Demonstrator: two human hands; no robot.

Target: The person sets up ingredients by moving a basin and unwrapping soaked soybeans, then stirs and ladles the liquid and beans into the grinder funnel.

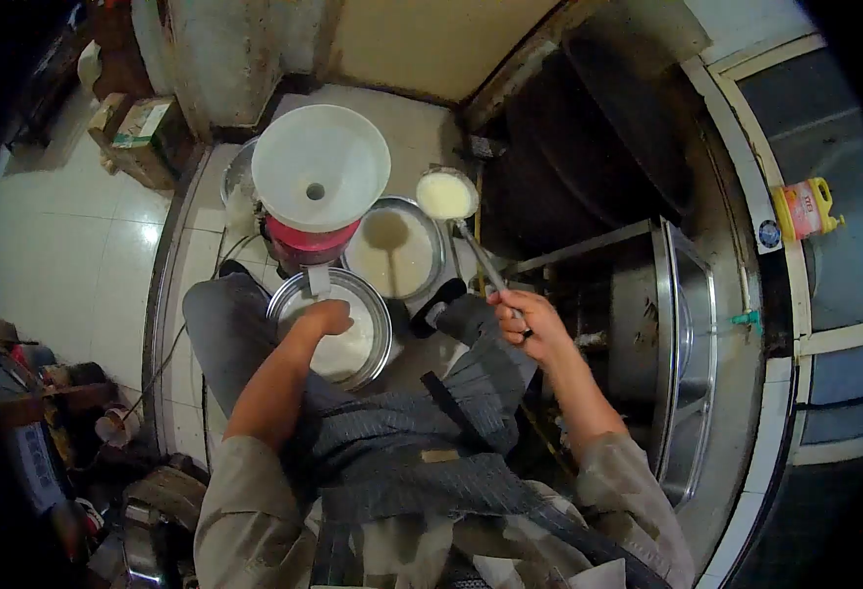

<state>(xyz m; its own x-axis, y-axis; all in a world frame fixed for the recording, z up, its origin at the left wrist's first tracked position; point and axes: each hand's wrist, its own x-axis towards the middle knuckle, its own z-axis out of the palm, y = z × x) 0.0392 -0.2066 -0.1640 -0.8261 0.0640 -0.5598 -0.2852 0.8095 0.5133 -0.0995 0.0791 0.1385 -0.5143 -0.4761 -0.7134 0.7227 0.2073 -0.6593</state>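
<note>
My right hand (532,322) is closed around the handle of a ladle (446,196), whose bowl holds a pale creamy liquid. The ladle bowl hangs beside the upper right rim of a metal basin (437,257) of cloudy liquid. Over a nearer metal bowl (380,339) with whitish contents is my left hand (328,317), its fingers bunched just below a pale spout (319,281); what they hold, if anything, is hidden. The spout belongs to a red machine (306,240) topped by a white funnel-shaped hopper (338,147) with a dark hole in its bottom.
Large dark round pans (589,137) lean at the back right. A metal rack (682,363) stands on the right, with a yellow bottle (807,209) beyond it. A cardboard box (149,147) is at the back left. A cable crosses the floor near the left leg.
</note>
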